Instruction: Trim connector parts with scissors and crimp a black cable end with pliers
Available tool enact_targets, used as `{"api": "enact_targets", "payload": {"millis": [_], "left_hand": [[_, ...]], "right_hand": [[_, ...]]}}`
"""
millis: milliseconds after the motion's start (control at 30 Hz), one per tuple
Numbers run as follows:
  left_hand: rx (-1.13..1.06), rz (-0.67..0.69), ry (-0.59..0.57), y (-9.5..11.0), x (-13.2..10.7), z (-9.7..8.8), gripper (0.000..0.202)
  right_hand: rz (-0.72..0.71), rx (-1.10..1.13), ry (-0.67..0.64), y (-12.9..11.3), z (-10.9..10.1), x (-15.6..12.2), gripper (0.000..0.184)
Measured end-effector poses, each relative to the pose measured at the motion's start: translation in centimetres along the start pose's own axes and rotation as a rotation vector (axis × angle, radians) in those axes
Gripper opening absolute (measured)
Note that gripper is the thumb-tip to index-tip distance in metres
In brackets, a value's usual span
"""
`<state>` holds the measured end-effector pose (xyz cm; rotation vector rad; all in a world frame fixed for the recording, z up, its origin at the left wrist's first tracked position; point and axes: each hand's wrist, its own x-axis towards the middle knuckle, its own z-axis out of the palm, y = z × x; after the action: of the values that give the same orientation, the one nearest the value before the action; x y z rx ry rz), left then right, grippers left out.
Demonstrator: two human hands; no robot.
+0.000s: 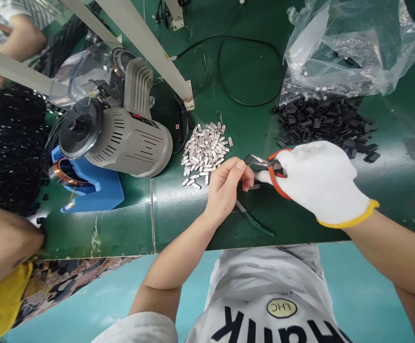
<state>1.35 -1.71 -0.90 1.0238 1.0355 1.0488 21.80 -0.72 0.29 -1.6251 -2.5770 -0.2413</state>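
Observation:
My left hand [227,186], bare, pinches a small black plastic piece [248,159] between thumb and forefinger. My right hand [318,178] wears a white glove with a yellow cuff and is closed round orange-handled pliers [276,174]. The jaws of the pliers point left and reach the black piece; whether they clamp it I cannot tell. Just beyond my left hand lies a heap of small silver metal connectors [207,147]. Past my right hand is a heap of black plastic housings [321,121]. Below my hands rests a tool with a dark green handle [259,225], partly hidden.
A grey machine [129,140] and a blue tape dispenser [103,190] stand to the left, near white posts [150,45]. A clear plastic bag [350,47] lies at the back right, beside a black cable [220,71]. Other people's arms [5,236] show at far left.

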Motion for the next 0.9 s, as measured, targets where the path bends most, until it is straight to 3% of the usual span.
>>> {"api": "enact_targets", "payload": {"millis": [433,900], "left_hand": [[-0.166,-0.102,0.010,0.47,0.09,0.77,0.035],[-0.170,-0.098,0.022,0.75,0.04,0.60,0.035]], "right_hand": [[-0.043,-0.066,-0.003,0.84,0.07,-0.27,0.040],[0.033,0.067,0.009,0.39,0.15,0.05,0.038]]}}
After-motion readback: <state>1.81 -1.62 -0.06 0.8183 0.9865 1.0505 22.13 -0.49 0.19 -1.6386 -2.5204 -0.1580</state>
